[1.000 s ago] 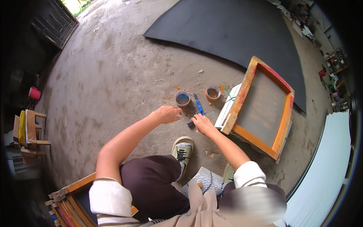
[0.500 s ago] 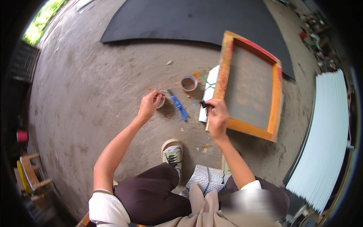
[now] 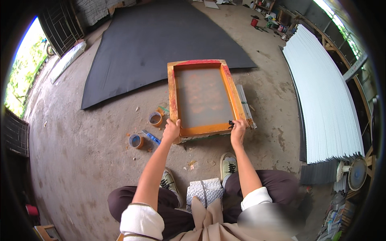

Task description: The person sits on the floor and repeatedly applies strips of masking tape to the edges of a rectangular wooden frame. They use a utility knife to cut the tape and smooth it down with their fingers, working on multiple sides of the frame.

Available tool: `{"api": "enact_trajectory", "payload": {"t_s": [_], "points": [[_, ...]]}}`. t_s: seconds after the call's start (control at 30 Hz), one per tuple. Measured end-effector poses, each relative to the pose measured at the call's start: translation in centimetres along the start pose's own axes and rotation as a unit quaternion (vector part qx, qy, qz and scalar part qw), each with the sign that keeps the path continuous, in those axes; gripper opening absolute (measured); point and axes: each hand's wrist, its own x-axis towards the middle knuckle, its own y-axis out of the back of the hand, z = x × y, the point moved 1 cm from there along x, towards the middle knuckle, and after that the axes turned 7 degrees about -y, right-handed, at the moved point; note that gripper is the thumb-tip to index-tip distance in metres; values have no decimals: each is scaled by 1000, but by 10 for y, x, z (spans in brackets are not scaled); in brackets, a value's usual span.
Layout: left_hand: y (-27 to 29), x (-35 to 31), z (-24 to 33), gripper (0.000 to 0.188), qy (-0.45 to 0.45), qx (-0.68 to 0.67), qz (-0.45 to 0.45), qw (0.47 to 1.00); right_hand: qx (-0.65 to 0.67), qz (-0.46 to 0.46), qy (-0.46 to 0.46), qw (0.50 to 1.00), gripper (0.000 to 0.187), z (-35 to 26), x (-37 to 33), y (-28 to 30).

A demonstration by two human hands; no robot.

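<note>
A wooden screen-printing frame [image 3: 205, 130], orange with red smears and a grey mesh, lies in front of me. My left hand [image 3: 171, 130] is closed on its near left corner. At the near right corner, my right hand [image 3: 238, 132] is closed with a small black object [image 3: 231, 123] at its fingertips; its kind is unclear. Whether those fingers also grip the wood I cannot tell. Left of the frame stand a tub of brown paste [image 3: 155, 119] and a second small tub [image 3: 136, 141]. A blue utility knife [image 3: 151, 137] lies beside them.
A large black sheet [image 3: 161, 44] spreads over the floor beyond the frame. To the right stands a long stack of pale sheets [image 3: 321, 96], with a fan [image 3: 357, 174] near its end. A silvery padded block [image 3: 204, 193] sits between my feet.
My left hand has left the small tub and taken hold of the frame's near left corner. The frame now lies straighter before me. My view has shifted right and up.
</note>
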Motion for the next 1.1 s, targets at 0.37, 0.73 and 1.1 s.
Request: {"api": "enact_trajectory", "payload": {"t_s": [0.37,0.73,1.1], "points": [[-19,-9,-20,47,27,-182,155,971,-126,-108,175,971,65,-57,-95,-45],[-14,-7,-21,49,24,-134,168,976,-70,-125,349,926,44,-51,-79,-34],[-21,-5,-25,48,-6,-182,178,967,-182,-28,101,978,47,2,-46,-3]]}}
